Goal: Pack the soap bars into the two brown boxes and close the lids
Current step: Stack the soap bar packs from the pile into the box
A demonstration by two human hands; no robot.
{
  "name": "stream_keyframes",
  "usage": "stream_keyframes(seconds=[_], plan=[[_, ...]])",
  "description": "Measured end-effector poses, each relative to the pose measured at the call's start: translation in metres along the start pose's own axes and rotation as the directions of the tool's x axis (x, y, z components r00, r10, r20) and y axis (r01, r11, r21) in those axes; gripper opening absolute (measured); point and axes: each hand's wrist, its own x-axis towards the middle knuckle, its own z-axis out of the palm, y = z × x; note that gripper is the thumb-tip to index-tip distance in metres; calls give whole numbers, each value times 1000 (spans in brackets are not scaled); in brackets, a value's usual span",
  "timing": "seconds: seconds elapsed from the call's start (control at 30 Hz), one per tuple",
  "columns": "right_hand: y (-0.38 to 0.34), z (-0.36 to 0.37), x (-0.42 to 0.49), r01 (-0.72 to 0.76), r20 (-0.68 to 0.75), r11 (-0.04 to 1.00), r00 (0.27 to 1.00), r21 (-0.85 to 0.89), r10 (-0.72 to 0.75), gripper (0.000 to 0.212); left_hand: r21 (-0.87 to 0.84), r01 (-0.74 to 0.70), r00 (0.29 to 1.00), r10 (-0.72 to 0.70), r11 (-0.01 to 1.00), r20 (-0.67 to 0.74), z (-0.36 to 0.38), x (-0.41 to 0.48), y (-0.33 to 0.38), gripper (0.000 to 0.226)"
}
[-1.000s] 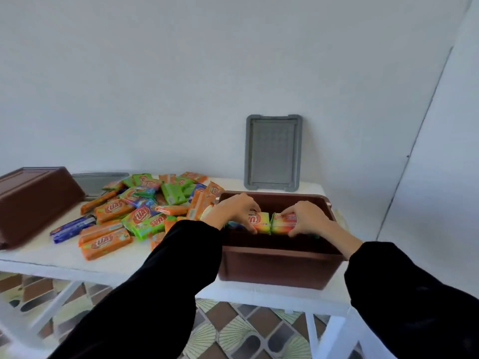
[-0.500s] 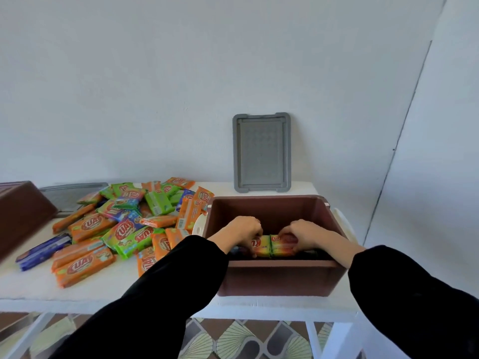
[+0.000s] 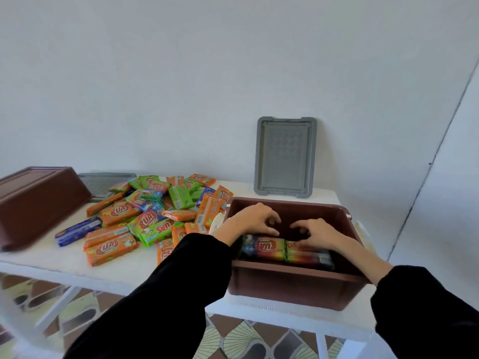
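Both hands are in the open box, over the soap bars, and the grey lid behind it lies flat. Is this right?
No: the head view shows the lid standing against the wall. Left hand and right hand are in the box, over the bars.

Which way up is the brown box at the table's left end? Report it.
Upside down: the brown box shows its flat base on top, walls flaring down toward the table.
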Motion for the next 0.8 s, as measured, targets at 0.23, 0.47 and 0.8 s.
stream_keyframes(seconds=[0.23, 0.47, 0.8], plan=[[-95, -36, 29, 188, -228, 962, 963, 198, -141, 50, -279, 94, 891, -205, 956, -406, -60, -83, -55, 22], [-229, -2, 61, 407, -209, 901, 904, 152, -373, 52, -326, 419, 736, -527, 847, -425, -56, -203, -156, 22], [-291, 116, 71, 415, -12, 908, 909, -54, -416, 47, -310, 670, 643, -736, 674, -211, 27, -285, -236, 56]])
